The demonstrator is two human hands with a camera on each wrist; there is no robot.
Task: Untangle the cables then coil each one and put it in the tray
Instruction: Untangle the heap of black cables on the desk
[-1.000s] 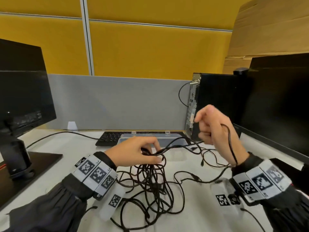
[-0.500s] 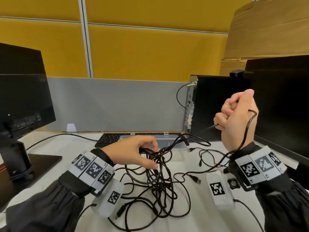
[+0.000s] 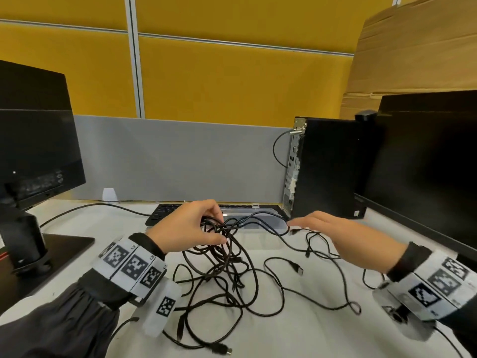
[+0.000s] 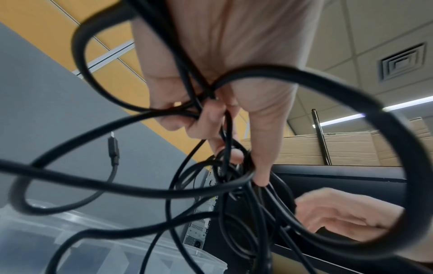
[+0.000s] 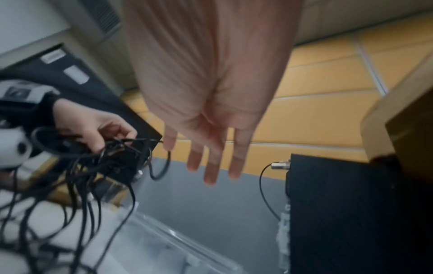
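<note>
Untangling stage: knot held, one hand free.

The left hand (image 3: pixel 189 224) grips the knot of the cables (image 3: pixel 227 264), lifted just near of the clear tray (image 3: pixel 260 223). The right hand (image 3: pixel 335 233), fingers straight and empty, hovers nearest a loose plug end (image 3: pixel 293 230) running rightward from the knot; that strand looks like the likely pull.
</note>
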